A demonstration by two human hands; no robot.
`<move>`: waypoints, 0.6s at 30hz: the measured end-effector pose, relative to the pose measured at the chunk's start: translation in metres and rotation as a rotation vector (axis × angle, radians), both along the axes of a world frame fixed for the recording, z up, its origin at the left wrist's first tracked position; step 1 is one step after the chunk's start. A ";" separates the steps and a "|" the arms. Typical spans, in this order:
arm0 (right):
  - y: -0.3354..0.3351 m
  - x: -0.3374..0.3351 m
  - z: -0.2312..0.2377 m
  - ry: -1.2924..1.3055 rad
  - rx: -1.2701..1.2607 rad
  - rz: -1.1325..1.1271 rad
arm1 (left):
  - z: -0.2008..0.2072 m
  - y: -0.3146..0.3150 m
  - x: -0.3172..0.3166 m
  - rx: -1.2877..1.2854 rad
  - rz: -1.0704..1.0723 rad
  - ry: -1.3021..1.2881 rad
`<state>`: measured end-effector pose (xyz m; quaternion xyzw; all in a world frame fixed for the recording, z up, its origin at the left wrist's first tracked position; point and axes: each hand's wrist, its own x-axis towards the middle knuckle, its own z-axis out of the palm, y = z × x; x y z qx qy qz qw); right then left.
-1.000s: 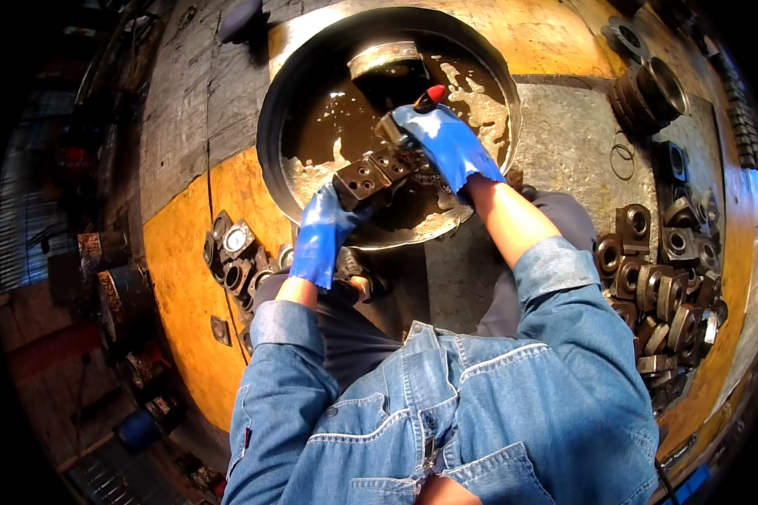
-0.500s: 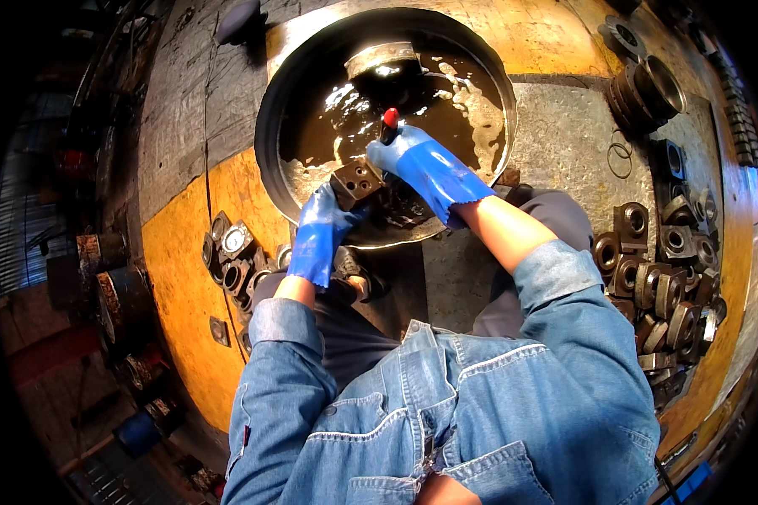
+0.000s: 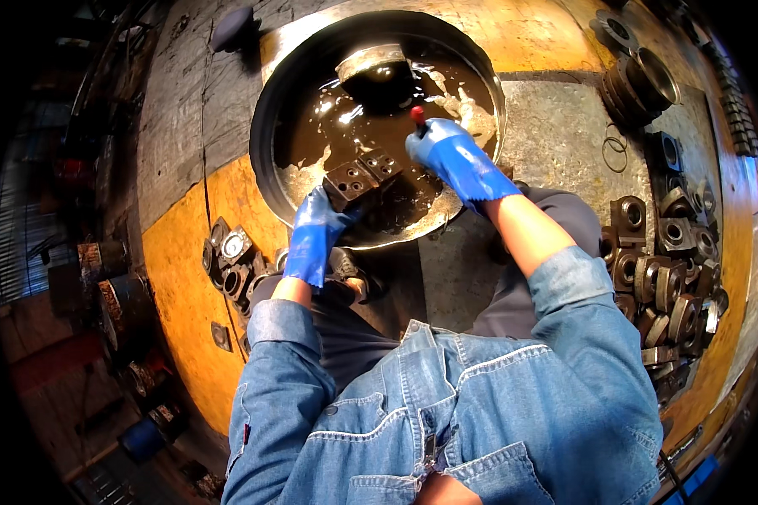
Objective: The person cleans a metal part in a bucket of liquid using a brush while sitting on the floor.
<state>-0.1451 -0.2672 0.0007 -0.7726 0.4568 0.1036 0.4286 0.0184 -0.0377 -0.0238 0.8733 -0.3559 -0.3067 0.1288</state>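
My left hand [image 3: 318, 220], in a blue rubber glove, grips the near left end of a dark metal block [image 3: 364, 175] with several round holes. The block is over the near side of a wide round basin [image 3: 264, 139] of murky brown liquid. In my gloved right hand [image 3: 443, 145] is a tool with a red-ended dark handle [image 3: 418, 114]; the hand hides its working end, so its kind does not show. That hand is right of the block, apart from it. A curved metal piece [image 3: 372, 59] rests at the basin's far side.
Several greasy bearing-like metal parts [image 3: 237, 244] lie left of the basin, and a larger pile [image 3: 661, 278] lies at the right. Metal rings [image 3: 640, 88] stand at the far right. Thin wire rings [image 3: 615, 154] lie on the floor. A dark rounded object [image 3: 234, 29] sits at the far left.
My right hand has moved right with the tool, away from the block, uncovering the block's right half. My left hand has kept its hold, almost in place.
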 end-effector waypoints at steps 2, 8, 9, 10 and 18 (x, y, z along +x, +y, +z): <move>-0.008 0.002 -0.034 -0.005 -0.025 -0.136 | 0.000 -0.001 0.000 0.015 -0.027 -0.042; -0.018 -0.004 -0.111 -0.295 -0.040 -0.146 | -0.013 -0.007 0.002 -0.001 -0.036 -0.006; -0.007 0.010 -0.091 -0.565 0.337 -0.328 | -0.003 -0.007 -0.002 0.037 -0.040 -0.033; -0.002 0.002 -0.070 -0.588 0.297 -0.253 | 0.003 -0.005 -0.004 0.075 -0.046 -0.059; 0.039 0.010 0.015 -0.627 0.078 0.067 | -0.027 0.005 0.013 -0.076 -0.053 -0.028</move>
